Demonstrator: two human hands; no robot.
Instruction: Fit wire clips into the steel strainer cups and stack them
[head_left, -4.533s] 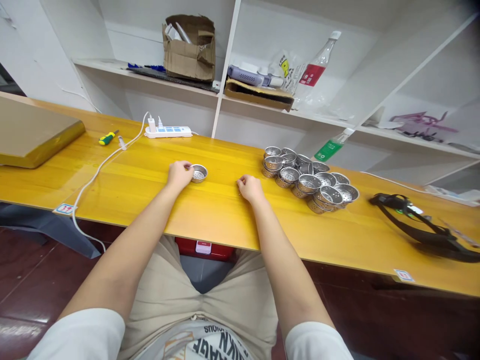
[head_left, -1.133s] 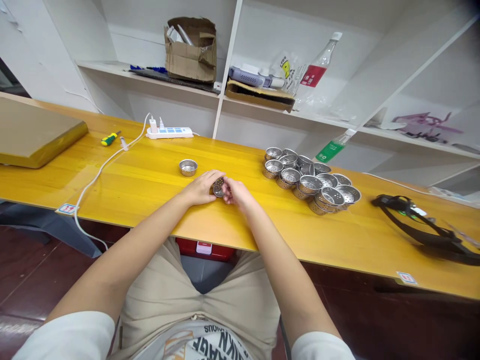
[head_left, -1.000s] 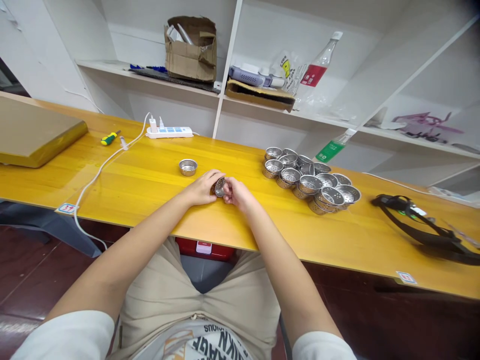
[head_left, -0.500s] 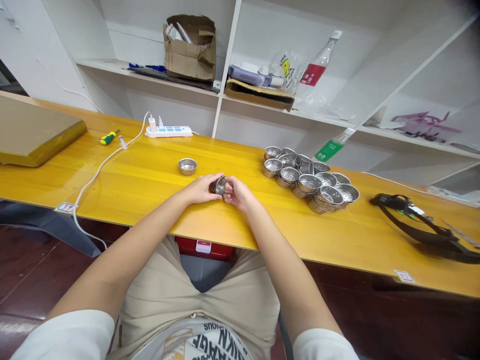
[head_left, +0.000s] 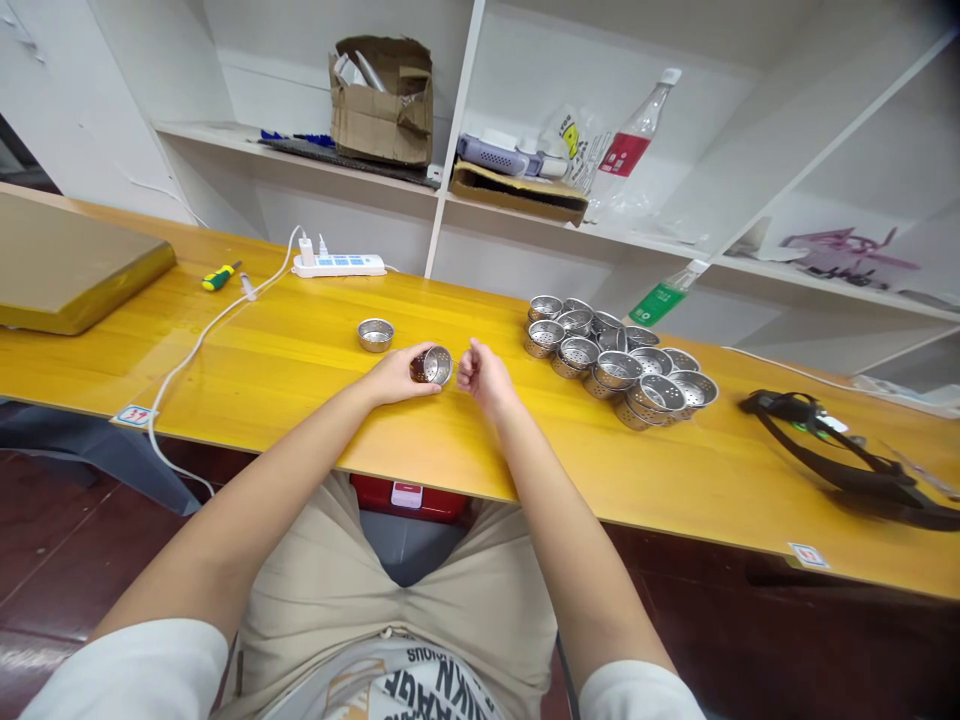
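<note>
My left hand (head_left: 396, 376) is wrapped around a perforated metal cup (head_left: 436, 367), tipped on its side with its open mouth facing right. Just beyond that mouth, and apart from it, my right hand (head_left: 481, 374) has its fingers curled closed; whether anything small is between them is hidden. A shallow metal cup (head_left: 375, 336) stands upright on the table, a little behind and left of my left hand. Off to the right, a cluster of several perforated metal cups (head_left: 616, 371) stands in rows, some stacked in one another.
On the yellow table (head_left: 300, 390) are a green-yellow screwdriver (head_left: 220, 278), a white power strip (head_left: 340, 264) with its cable, a green-labelled bottle (head_left: 664, 297) and a black strapped headset (head_left: 847, 455). A flat box (head_left: 75, 260) lies far left. White shelves (head_left: 300, 170) rise behind.
My right hand has drawn back to the right, away from the cup's mouth. The cup stays in my left hand, its opening now in plain view.
</note>
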